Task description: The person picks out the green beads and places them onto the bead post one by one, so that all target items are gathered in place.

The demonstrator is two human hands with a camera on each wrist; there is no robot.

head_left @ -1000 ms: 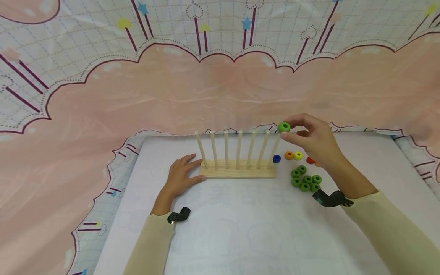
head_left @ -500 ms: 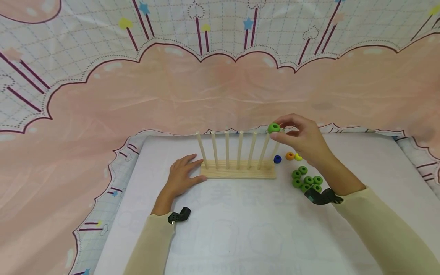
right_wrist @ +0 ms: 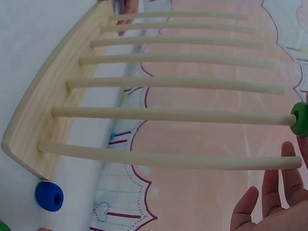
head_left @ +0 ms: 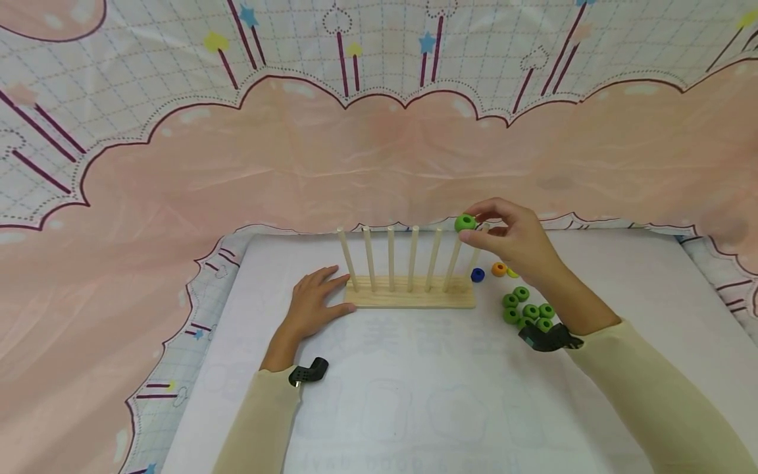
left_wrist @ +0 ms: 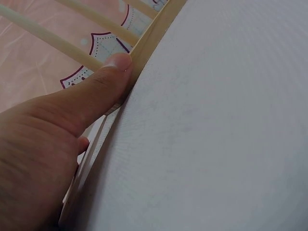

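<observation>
A pale wooden base [head_left: 408, 300] carries a row of several upright pegs. My right hand [head_left: 521, 238] pinches a green bead [head_left: 464, 223] between thumb and fingers. In the right wrist view that green bead [right_wrist: 300, 119] is at the tip of the second peg [right_wrist: 173, 115] from the right end; whether the tip is inside its hole, I cannot tell. My left hand [head_left: 312, 304] rests at the base's left end with fingers spread, and in the left wrist view its thumb [left_wrist: 103, 84] lies against the base's edge [left_wrist: 149, 45].
Right of the base lie a blue bead [head_left: 478, 275], an orange bead [head_left: 499, 269] and a partly hidden yellow bead [head_left: 512, 272]. Several green beads [head_left: 521, 293] cluster nearer the right forearm. All stand on a white table [head_left: 379, 395], with a patterned cloth [head_left: 355, 158] behind.
My right hand has moved left with the green bead, from beside the rightmost peg to the top of the second peg from the right. The left hand stays in place.
</observation>
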